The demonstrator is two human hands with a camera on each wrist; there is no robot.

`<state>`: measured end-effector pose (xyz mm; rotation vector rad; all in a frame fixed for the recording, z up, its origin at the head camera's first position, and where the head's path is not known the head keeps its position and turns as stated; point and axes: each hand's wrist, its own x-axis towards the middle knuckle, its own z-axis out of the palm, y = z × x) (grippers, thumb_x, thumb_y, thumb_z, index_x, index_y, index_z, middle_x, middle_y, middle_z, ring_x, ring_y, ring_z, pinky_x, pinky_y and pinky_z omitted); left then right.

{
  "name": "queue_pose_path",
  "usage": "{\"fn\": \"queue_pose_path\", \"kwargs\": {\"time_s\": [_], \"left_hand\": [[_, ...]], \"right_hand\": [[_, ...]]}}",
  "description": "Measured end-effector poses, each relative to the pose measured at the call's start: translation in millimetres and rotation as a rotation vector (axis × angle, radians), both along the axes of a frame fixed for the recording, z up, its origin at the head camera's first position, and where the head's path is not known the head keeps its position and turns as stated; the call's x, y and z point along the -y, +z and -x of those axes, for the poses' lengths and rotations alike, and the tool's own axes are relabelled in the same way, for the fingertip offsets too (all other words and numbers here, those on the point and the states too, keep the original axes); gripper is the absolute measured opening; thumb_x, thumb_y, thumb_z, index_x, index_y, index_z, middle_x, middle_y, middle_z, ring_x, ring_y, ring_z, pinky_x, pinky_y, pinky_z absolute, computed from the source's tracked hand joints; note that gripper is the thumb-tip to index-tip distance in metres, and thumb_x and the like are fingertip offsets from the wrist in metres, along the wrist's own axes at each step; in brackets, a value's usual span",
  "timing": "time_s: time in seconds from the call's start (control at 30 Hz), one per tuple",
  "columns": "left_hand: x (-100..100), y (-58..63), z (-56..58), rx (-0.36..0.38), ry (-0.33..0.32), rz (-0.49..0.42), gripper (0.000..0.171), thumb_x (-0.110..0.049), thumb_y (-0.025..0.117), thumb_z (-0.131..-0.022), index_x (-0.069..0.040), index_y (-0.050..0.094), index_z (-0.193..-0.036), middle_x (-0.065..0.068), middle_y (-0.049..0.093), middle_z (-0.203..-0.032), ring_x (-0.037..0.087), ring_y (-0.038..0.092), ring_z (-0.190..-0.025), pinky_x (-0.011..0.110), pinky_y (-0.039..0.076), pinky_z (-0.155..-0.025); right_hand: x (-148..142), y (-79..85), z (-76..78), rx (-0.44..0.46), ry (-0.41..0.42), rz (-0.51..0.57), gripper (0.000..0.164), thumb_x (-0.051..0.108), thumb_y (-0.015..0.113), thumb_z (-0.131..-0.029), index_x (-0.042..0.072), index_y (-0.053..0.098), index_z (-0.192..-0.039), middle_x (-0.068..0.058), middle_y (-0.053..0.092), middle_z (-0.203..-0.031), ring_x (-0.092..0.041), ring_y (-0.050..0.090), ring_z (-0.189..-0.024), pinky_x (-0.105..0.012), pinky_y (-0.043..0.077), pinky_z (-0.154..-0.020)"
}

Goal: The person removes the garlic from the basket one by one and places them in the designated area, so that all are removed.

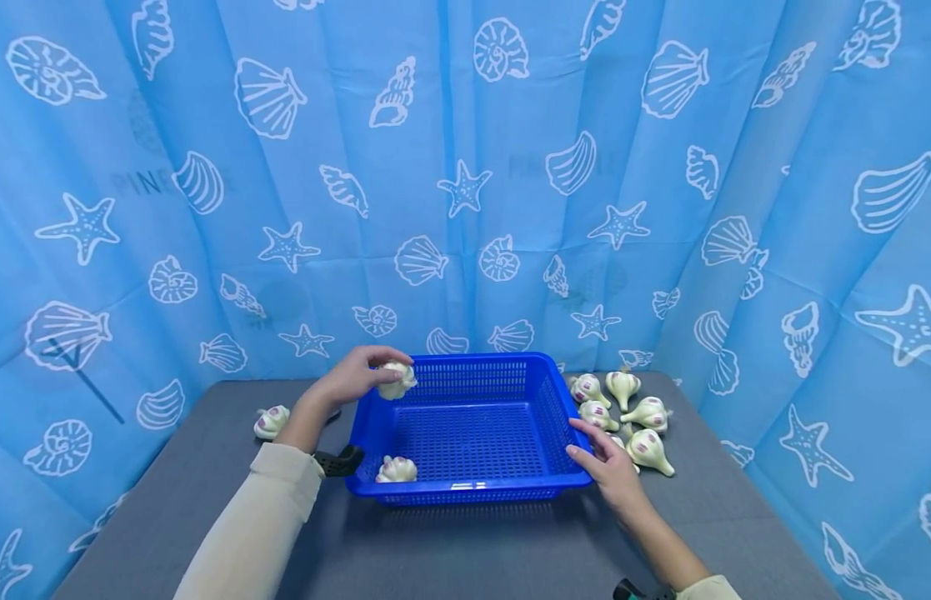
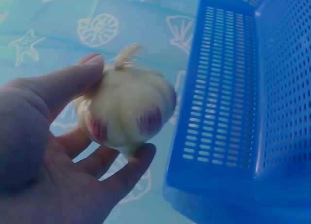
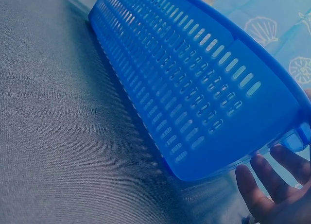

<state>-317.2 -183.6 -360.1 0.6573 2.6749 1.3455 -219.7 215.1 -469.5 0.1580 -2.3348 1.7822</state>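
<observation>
My left hand [image 1: 357, 375] holds a garlic bulb [image 2: 127, 107] at the left rim of the blue plastic basket [image 1: 473, 482]. Its thumb lies on one side of the bulb and its fingers on the other; the bulb has purple-marked skin and a short dry tip. Another garlic bulb [image 1: 396, 469] rests inside the basket, in the near left corner. At the basket's right side, my right hand [image 1: 613, 473] grips the rim, thumb and a finger over the top. In the right wrist view, its other fingers [image 3: 262, 173] lie against the outer wall, below the rim.
Several garlic bulbs [image 1: 647, 450] lie in a group on the grey tabletop [image 1: 465, 554], right of the basket. One garlic bulb [image 1: 272, 422] sits to the left, beyond the left forearm. A blue curtain [image 1: 465, 225] with white shell prints hangs behind and along both sides.
</observation>
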Motion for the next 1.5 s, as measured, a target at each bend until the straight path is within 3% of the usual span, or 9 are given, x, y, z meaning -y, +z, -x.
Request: {"fn": "queue_pose_path", "kwargs": {"time_s": [0.37,0.7,0.9,1.1,1.5], "left_hand": [[30,3.0,-6.8,-0.017,0.125,-0.164,0.041,-0.029,0.064,-0.095,-0.012,0.060,-0.132,0.012,0.050,-0.141,0.034,0.043,-0.129,0.059,0.038,-0.100],[57,4.2,-18.8,-0.049,0.252,-0.253,0.054,-0.025,0.068,-0.093,-0.014,0.049,-0.142,0.015,0.043,-0.143,0.034,0.047,-0.121,0.050,0.044,-0.093],[68,-0.3,-24.9,-0.046,0.253,-0.284,0.060,-0.021,0.070,-0.091,-0.014,0.045,-0.145,0.016,0.039,-0.146,0.037,0.045,-0.125,0.047,0.047,-0.091],[74,-8.1,-29.6,-0.024,0.256,-0.307,0.064,-0.023,0.071,-0.090,-0.015,0.041,-0.147,0.017,0.034,-0.149,0.040,0.040,-0.130,0.056,0.042,-0.097],[90,-27.5,-42.1,0.012,0.246,-0.299,0.071,-0.012,0.074,-0.087,-0.010,0.038,-0.148,0.020,0.027,-0.154,0.047,0.032,-0.135,0.059,0.040,-0.099]], "right_hand": [[-1,-0.7,-0.2,0.006,0.000,-0.007,0.046,0.013,0.065,-0.094,0.003,0.053,-0.137,-0.021,0.046,-0.142,-0.033,0.046,-0.126,-0.013,0.042,-0.087],[-1,0.5,-0.5,0.019,0.011,0.004,0.046,0.013,0.064,-0.094,0.002,0.052,-0.138,-0.023,0.045,-0.143,-0.034,0.046,-0.126,-0.013,0.042,-0.087],[0,0.5,-0.7,0.005,0.010,0.016,0.046,0.010,0.064,-0.094,0.000,0.052,-0.137,-0.024,0.046,-0.142,-0.036,0.047,-0.124,-0.013,0.043,-0.086],[0,0.1,-0.5,-0.001,0.012,0.025,0.046,0.009,0.064,-0.093,0.000,0.052,-0.136,-0.024,0.047,-0.140,-0.033,0.048,-0.122,-0.014,0.044,-0.086],[0,2.3,-1.4,0.015,0.015,-0.005,0.047,0.013,0.064,-0.094,0.002,0.051,-0.138,-0.022,0.044,-0.144,-0.033,0.043,-0.129,-0.010,0.039,-0.088]]}}
